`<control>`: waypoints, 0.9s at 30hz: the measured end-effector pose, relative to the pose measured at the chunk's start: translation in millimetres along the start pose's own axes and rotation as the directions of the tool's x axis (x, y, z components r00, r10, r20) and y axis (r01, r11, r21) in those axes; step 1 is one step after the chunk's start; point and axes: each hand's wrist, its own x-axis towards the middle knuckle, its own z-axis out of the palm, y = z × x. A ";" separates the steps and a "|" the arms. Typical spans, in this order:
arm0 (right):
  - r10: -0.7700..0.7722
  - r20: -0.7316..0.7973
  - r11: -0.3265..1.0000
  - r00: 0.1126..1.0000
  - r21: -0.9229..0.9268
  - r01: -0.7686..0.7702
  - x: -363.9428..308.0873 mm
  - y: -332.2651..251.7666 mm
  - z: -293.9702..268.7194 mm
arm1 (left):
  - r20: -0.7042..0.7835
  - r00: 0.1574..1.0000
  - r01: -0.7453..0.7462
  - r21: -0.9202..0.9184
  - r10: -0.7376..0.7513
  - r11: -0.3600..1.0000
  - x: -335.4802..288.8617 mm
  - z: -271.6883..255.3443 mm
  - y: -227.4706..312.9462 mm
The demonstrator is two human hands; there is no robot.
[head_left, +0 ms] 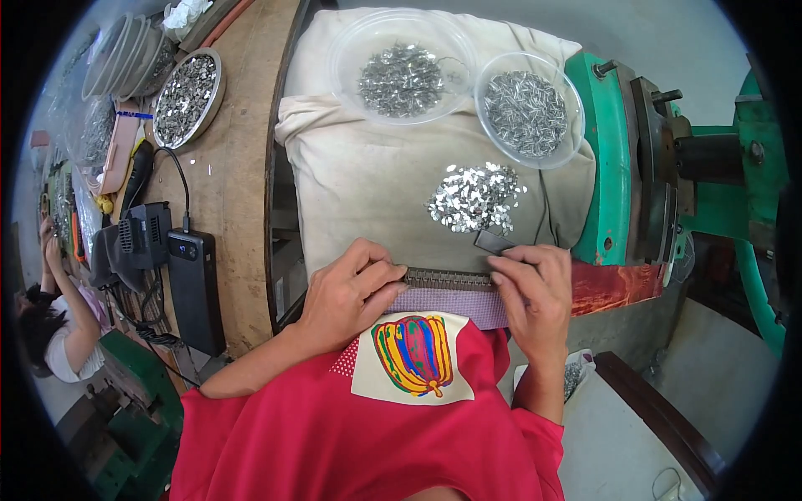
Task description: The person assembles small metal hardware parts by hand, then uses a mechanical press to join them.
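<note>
At near edge of the beige cloth (359, 192), the long dark-grey toothed metal strip (447, 279) lies left-to-right; the left hand (351, 288) pinches one end, the right hand (536, 288) meets the other, its grip I cannot tell.

Fingers (383, 274) on dark ridged strip (449, 279)

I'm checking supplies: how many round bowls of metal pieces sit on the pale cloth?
2: the larger clear bowl at the far side of the pale cloth, and the smaller clear bowl to its right, beside the green machine.
</note>
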 end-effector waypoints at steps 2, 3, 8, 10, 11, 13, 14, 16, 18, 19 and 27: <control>0.080 -0.096 0.992 0.992 -0.086 -0.088 -5.9 4.9 -0.9 | 0.002 1.000 0.006 -0.001 -0.006 1.000 0.0 0.0 0.0; 0.097 -0.103 0.988 0.990 -0.113 -0.109 -8.9 7.7 -2.5 | 0.008 1.000 0.013 -0.002 -0.013 1.000 0.2 -0.4 0.4; 0.195 -0.152 0.967 0.969 -0.133 -0.215 -19.8 14.3 -8.1 | 0.023 0.999 0.041 -0.002 -0.041 0.999 2.2 -1.5 2.6; 0.209 -0.153 0.965 0.966 -0.129 -0.230 -20.0 16.4 -9.3 | 0.022 0.999 0.049 -0.004 -0.049 0.999 2.1 -0.9 2.2; 0.211 -0.156 0.965 0.965 -0.127 -0.231 -18.9 16.4 -9.3 | 0.024 0.999 0.046 -0.001 -0.046 0.999 2.5 -1.4 3.4; 0.174 -0.112 0.973 0.978 -0.131 -0.188 -14.2 15.4 -10.3 | 0.057 0.992 0.110 -0.007 -0.109 0.994 3.9 -3.9 7.3; 0.174 -0.115 0.973 0.978 -0.129 -0.189 -12.0 15.6 -11.2 | 0.058 0.993 0.108 -0.004 -0.107 0.994 4.7 -5.5 9.6; 0.164 -0.075 0.977 0.984 -0.126 -0.172 -8.2 16.2 -13.1 | 0.077 0.983 0.176 -0.101 -0.169 0.979 6.0 -8.0 12.9; 0.197 -0.043 0.976 0.979 -0.085 -0.200 -6.5 17.2 -14.9 | 0.074 0.978 0.205 -0.133 -0.196 0.970 4.7 -9.7 12.5; 0.229 -0.007 0.972 0.973 -0.048 -0.230 -5.8 18.0 -15.9 | 0.073 0.972 0.234 -0.168 -0.224 0.958 4.2 -10.6 12.3; 0.158 0.026 0.987 0.987 -0.046 -0.156 -6.4 24.1 -24.1 | 0.064 0.960 0.281 -0.252 -0.274 0.926 5.3 -14.0 10.9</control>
